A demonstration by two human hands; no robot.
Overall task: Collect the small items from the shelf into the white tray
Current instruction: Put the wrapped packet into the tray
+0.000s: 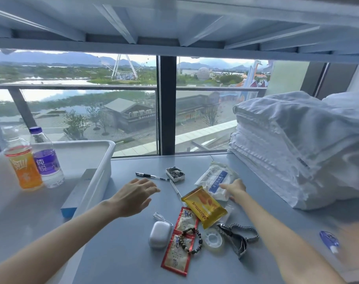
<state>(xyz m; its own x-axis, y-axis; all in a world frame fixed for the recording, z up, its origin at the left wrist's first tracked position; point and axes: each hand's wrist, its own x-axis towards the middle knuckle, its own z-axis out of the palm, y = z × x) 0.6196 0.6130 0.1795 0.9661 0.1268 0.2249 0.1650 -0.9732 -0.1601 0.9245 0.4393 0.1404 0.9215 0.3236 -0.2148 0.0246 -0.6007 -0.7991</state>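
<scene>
Outside the big window were water, hills and a big wheel. Up close was a grey shelf with lots of little things lying on it.

The white tray sat at the left end of the shelf, next to the small things, so they would not have far to go. Two bottles stood in it and a long blue box lay along its wall.

The small things were not in the tray yet. A black pen and a shiny little box lay near the back. A yellow packet lay in the middle, close to two red sachets. A bead bracelet lay on top of the sachets. A white case, a tape roll and a watch lay at the front.

The left hand hung over the shelf near the pen. Its fingers were spread and it held nothing. It looked ready to take the pen, which was closest to it.

The right hand was on a white plastic packet beside a pile of towels. Its fingers touched the packet's edge, but I could not tell if they pinched it. I think each hand went for the thing on its own side.
</scene>
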